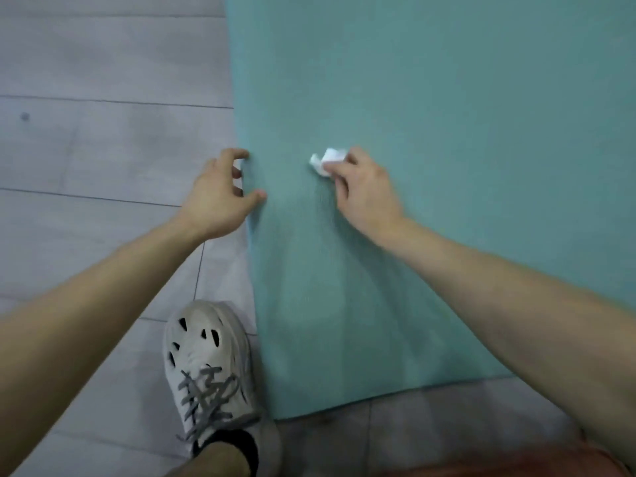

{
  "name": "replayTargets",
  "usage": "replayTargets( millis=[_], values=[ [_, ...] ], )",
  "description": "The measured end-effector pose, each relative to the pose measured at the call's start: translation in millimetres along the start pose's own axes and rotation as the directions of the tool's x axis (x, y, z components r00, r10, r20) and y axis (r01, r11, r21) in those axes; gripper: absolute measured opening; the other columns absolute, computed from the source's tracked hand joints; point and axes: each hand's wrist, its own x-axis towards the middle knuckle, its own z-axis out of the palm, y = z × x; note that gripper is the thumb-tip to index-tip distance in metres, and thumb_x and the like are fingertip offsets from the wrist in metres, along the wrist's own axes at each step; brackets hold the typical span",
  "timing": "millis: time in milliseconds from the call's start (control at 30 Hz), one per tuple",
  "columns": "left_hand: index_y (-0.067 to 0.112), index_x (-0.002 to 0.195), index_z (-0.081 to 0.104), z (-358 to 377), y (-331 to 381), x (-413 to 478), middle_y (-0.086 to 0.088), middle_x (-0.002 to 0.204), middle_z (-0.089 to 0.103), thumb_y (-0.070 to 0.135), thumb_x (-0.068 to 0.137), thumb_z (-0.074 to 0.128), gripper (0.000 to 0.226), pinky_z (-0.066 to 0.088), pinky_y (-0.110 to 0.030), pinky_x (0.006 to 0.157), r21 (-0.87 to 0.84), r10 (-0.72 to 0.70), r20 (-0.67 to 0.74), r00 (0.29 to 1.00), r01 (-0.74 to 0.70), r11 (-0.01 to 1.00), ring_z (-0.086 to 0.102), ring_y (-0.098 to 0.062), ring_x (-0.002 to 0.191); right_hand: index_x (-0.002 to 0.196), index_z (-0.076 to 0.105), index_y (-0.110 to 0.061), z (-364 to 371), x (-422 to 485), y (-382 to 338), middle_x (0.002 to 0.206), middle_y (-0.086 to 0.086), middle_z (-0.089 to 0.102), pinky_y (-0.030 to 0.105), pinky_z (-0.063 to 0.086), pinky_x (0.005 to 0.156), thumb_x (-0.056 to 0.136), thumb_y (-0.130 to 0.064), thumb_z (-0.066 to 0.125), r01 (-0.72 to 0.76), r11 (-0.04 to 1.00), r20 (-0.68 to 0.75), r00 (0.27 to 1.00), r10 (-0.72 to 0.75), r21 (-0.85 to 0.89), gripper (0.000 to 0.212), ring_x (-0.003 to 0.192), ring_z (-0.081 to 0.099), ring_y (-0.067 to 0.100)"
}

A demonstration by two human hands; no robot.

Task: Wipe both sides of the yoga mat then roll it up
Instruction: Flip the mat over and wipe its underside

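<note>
Student: Objects in view, by count?

Tutor: One mat (430,132), one tissue (327,161), two hands, one shoe (210,366), all over one floor (86,149).

Student: Where does the mat lie?

Tutor: Unrolled on the floor, filling the upper right of the view. Its long left edge runs just beside the shoe, and its short near edge crosses the bottom of the view.

Student: Materials and shapes?

Tutor: Mat: teal, matte, finely ribbed, with straight edges and a square near corner. Floor: pale grey planks with thin dark seams. Tissue: a white, crumpled, irregular wad. Shoe: a grey-white moulded upper with oval cut-outs and grey laces, worn over a black sock (241,445).

Student: State of each hand?

Tutor: Left hand (220,194) grips the mat's left edge, with the thumb on top and the fingers curled at the rim. Right hand (364,191) pinches the tissue between thumb and fingertips and holds it against the mat surface, well inside the edge. Both forearms are bare.

Student: Anything else?

Tutor: One patch of reddish cloth, blurred, shows at the lower right.
</note>
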Motion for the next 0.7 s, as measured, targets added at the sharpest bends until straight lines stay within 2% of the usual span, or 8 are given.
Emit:
replayTargets(
  millis=[133,233,300,367,433,500,600,700],
  values=[
    [0.031,0.120,0.055,-3.0,-15.4,26.0,0.007,0.119,0.064,0.039,0.099,0.065,0.025,0.065,-0.052,0.079,-0.207,0.015,-0.022,1.000,-0.020,0.978,0.073,-0.018,0.090,0.121,0.075,-0.012,4.6,-100.7,-37.7,0.108,0.013,0.063,0.036,0.050,0.091,0.093,0.000,0.063,0.363,0.894,0.334,0.835,-0.437,0.262,0.033,0.097,0.061,0.030],
    [0.032,0.096,0.058,-9.7,-18.8,51.7,0.016,0.105,0.068,0.054,0.090,0.068,0.025,0.065,-0.049,0.077,-0.281,0.002,-0.037,0.999,-0.013,0.960,0.076,-0.019,0.084,0.121,0.077,-0.015,-6.7,-76.8,-7.0,0.107,0.013,0.066,0.038,0.056,0.085,0.095,-0.004,0.059,0.489,0.848,0.385,0.757,-0.528,0.203,0.033,0.095,0.065,0.033],
    [0.035,0.095,0.053,-9.0,-22.2,66.1,0.013,0.102,0.066,0.063,0.079,0.072,0.037,0.064,-0.052,0.078,-0.307,-0.009,-0.060,0.998,-0.010,0.952,0.074,-0.022,0.089,0.117,0.080,-0.018,-20.3,-30.0,30.5,0.100,0.014,0.065,0.037,0.053,0.082,0.098,-0.009,0.057,0.368,0.930,0.199,0.911,-0.362,0.009,0.031,0.090,0.066,0.035],
    [0.041,0.110,0.049,-6.4,-20.6,70.6,0.010,0.106,0.064,0.065,0.073,0.076,0.051,0.063,-0.054,0.081,-0.353,-0.037,-0.069,0.997,0.010,0.936,0.073,-0.024,0.096,0.117,0.080,-0.020,-42.7,13.4,67.0,0.100,0.016,0.061,0.038,0.050,0.084,0.100,-0.015,0.057,0.028,0.986,-0.052,0.998,-0.037,-0.162,0.029,0.090,0.065,0.039],
    [0.043,0.140,0.040,-4.3,-17.2,68.8,0.004,0.114,0.062,0.051,0.083,0.080,0.069,0.064,-0.048,0.078,-0.398,-0.062,-0.044,0.997,0.040,0.916,0.072,-0.022,0.096,0.118,0.079,-0.020,-51.2,31.8,80.2,0.103,0.017,0.059,0.039,0.048,0.086,0.101,-0.017,0.057,-0.292,0.944,-0.223,0.941,0.255,-0.154,0.028,0.091,0.064,0.040],
    [0.043,0.151,0.034,-3.1,-17.8,68.4,-0.002,0.116,0.060,0.032,0.095,0.078,0.072,0.063,-0.036,0.064,-0.441,-0.042,0.001,0.999,0.038,0.897,0.071,-0.017,0.093,0.117,0.079,-0.020,-37.2,21.1,59.1,0.103,0.015,0.059,0.038,0.049,0.085,0.099,-0.015,0.058,-0.358,0.927,-0.237,0.915,0.326,-0.108,0.029,0.090,0.064,0.039],
    [0.041,0.148,0.039,-3.2,-20.6,73.2,-0.008,0.116,0.060,0.023,0.095,0.079,0.069,0.062,-0.031,0.058,-0.488,-0.016,0.027,1.000,0.027,0.873,0.071,-0.017,0.091,0.117,0.078,-0.016,-1.5,-48.3,-0.1,0.099,0.011,0.059,0.037,0.052,0.082,0.094,-0.004,0.061,-0.020,1.000,-0.013,1.000,0.021,0.012,0.031,0.085,0.062,0.032],
    [0.039,0.148,0.040,-7.2,-22.0,72.7,-0.012,0.120,0.059,0.022,0.094,0.080,0.070,0.065,-0.039,0.062,-0.518,-0.006,0.072,0.997,0.043,0.854,0.072,-0.022,0.095,0.121,0.076,-0.010,9.7,-106.9,-37.6,0.101,0.012,0.063,0.035,0.052,0.087,0.094,0.002,0.061,0.253,0.950,0.232,0.928,-0.292,0.183,0.033,0.091,0.062,0.029]
  ],
)
